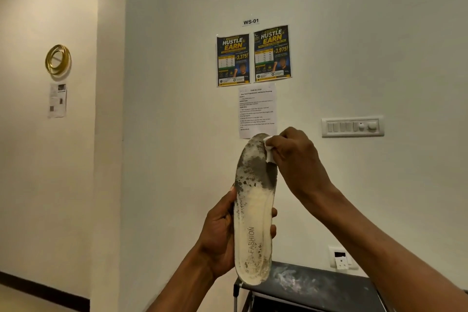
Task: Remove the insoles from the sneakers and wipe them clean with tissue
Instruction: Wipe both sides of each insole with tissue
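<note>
A worn cream insole point(254, 210) with grey stains and the word FASHION stands upright in front of the wall. My left hand point(220, 233) grips its lower half from the left, fingertips wrapping around the right edge. My right hand point(295, 159) is at the toe end, pinching a small white tissue point(269, 149) against the insole's upper right edge. Most of the tissue is hidden inside my fingers. No sneakers are in view.
A dark rack top point(316, 284) smeared with white dust sits below the insole at lower right. The wall behind carries two posters point(253, 56), a printed task sheet point(257, 109), a switch panel point(352, 127) and a socket point(340, 258).
</note>
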`<act>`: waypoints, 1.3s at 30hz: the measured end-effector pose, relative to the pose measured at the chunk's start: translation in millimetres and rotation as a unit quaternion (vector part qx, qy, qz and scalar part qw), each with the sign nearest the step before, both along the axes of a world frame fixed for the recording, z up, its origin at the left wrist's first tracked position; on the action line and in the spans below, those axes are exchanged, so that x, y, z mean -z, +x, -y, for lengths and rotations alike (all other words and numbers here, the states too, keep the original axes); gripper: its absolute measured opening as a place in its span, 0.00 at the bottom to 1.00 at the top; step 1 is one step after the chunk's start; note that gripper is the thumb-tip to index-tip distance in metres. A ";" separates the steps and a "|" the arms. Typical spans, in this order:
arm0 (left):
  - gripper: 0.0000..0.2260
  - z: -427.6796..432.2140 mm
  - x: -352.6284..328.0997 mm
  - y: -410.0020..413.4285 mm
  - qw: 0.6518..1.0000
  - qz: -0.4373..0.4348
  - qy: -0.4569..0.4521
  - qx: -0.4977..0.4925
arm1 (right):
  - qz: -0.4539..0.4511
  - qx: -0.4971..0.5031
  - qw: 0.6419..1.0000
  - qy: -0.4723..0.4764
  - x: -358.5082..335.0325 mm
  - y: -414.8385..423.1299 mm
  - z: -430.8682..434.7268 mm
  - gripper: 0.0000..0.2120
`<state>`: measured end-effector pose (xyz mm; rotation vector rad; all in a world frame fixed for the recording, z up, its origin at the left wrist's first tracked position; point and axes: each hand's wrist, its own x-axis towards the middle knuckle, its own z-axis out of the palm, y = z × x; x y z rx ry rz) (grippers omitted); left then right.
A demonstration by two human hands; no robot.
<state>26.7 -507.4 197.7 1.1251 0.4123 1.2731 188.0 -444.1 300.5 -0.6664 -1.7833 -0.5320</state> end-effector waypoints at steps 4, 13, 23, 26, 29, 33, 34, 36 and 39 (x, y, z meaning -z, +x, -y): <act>0.32 0.0 -6.3 4.0 1.000 -0.003 0.000 -0.008 | -0.025 -0.018 0.999 -0.021 -3.9 1.2 4.9 0.08; 0.31 -5.5 -6.5 5.4 1.000 -0.001 0.010 -0.012 | -0.048 -0.046 0.996 -0.067 -6.1 11.1 10.4 0.06; 0.28 -13.7 -17.2 5.3 0.997 0.041 0.038 -0.056 | 0.013 -0.072 0.989 -0.125 11.8 6.5 31.1 0.08; 0.26 -16.6 -21.9 -0.6 0.995 0.049 0.048 -0.079 | 0.079 -0.120 0.975 -0.169 30.6 3.1 43.6 0.07; 0.26 -17.2 -23.5 -1.9 0.994 0.053 0.052 -0.084 | 0.053 -0.095 0.983 -0.145 23.0 6.3 35.7 0.07; 0.26 -17.3 -29.0 -1.8 0.993 0.072 0.052 -0.082 | 0.076 -0.132 0.982 -0.111 29.6 -5.7 38.5 0.08; 0.26 -17.1 -29.9 -3.1 0.992 0.081 0.053 -0.077 | 0.111 -0.145 0.977 -0.109 38.2 -8.8 43.0 0.08; 0.26 -16.9 -28.8 -4.3 0.992 0.081 0.057 -0.072 | 0.136 -0.155 0.974 -0.091 43.7 -8.2 46.0 0.09; 0.25 -16.0 -26.4 2.7 0.995 0.065 0.052 -0.053 | 0.012 -0.124 0.992 -0.025 18.8 -6.8 27.2 0.07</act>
